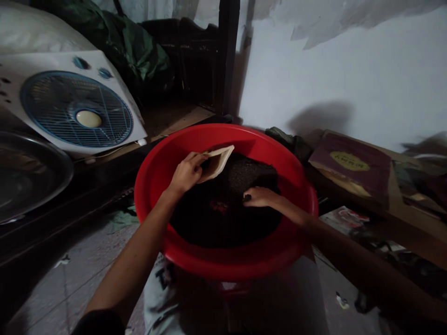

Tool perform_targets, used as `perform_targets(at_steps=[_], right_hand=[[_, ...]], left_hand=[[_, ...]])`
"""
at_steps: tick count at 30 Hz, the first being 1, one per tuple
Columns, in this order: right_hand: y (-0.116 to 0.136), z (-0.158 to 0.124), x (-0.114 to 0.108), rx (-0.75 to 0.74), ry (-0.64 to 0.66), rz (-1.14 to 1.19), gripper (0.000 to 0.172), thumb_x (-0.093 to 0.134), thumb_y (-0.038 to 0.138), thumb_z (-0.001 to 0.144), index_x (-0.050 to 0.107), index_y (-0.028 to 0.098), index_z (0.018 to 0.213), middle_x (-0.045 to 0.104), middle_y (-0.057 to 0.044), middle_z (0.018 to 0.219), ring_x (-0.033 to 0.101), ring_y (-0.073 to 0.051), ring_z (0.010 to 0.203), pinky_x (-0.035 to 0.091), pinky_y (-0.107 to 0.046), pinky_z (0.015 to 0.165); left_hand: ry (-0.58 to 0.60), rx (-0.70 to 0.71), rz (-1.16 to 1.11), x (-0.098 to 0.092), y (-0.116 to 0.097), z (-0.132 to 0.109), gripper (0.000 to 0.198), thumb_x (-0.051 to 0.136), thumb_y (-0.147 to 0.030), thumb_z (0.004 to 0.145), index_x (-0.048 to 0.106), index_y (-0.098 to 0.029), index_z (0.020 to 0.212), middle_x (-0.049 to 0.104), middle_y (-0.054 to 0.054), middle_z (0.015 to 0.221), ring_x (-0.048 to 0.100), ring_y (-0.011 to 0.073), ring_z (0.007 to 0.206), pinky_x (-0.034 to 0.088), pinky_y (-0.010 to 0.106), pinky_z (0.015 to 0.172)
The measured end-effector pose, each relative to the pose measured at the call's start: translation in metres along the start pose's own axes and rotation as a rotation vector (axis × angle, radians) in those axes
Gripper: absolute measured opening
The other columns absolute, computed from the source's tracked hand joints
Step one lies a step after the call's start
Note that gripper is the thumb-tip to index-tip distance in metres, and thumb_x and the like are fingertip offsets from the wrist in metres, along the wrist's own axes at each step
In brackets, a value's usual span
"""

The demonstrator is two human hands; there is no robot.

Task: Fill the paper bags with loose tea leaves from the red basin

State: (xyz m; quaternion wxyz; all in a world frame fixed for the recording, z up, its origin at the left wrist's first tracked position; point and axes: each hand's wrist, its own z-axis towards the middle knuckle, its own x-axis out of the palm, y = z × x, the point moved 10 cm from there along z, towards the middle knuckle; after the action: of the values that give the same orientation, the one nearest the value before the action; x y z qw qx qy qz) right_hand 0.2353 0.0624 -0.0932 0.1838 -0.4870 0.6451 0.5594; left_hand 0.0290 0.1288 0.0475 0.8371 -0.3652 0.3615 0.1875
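Note:
A large red basin [153, 172] holds a heap of dark, soil-like loose material [216, 223]. Over its far left part, my left hand [186, 173] grips a small pale square tray [218, 165] by the edge. The tray is tilted, and my fingers hide its near left side. My right hand [261, 197] is down at the heap on the right, its fingers closed round a small clump of the dark material [247, 197]. A reddish patch [220, 206] shows in the heap between the two hands.
On the left stand a white box fan [77, 107] with a blue grille and a metal basin [31, 177]. A dark red box [352, 163] lies on a ledge to the right. Behind is a white wall [342, 60]. Scraps lie on the tiled floor [84, 274].

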Motion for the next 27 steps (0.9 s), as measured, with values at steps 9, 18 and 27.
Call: perform_targets(at_steps=[9,18,27], right_hand=[[0.057,-0.041,-0.141,-0.136,-0.956,1.087,0.020,0.061,0.040,0.078,0.053,0.023,0.083,0.059,0.002,0.075,0.054,-0.010,0.056,0.036,-0.020,0.042],[0.100,-0.024,-0.153,-0.378,-1.339,1.228,0.018,0.064,0.033,0.079,0.050,0.022,0.083,0.051,0.006,0.075,0.053,-0.009,0.069,0.049,-0.023,0.068],[0.130,-0.047,-0.153,-0.528,-1.255,0.467,0.019,0.062,0.041,0.089,0.069,0.023,0.086,0.069,-0.003,0.100,0.063,-0.018,0.102,0.048,-0.035,0.099]], left_hand=[[-0.200,0.224,-0.175,-0.014,-0.039,-0.006,0.018,0.051,-0.008,0.085,0.059,-0.020,0.095,0.062,0.007,0.107,0.062,0.0161,0.100,0.053,0.029,0.087],[-0.318,0.181,-0.301,-0.016,-0.051,-0.011,0.020,0.053,-0.002,0.074,0.043,-0.020,0.074,0.059,0.004,0.098,0.058,0.0144,0.089,0.049,0.026,0.073],[-0.465,0.046,-0.279,-0.030,-0.032,-0.012,0.022,0.053,-0.004,0.074,0.040,-0.022,0.073,0.055,0.003,0.089,0.055,0.0157,0.088,0.048,0.029,0.076]])
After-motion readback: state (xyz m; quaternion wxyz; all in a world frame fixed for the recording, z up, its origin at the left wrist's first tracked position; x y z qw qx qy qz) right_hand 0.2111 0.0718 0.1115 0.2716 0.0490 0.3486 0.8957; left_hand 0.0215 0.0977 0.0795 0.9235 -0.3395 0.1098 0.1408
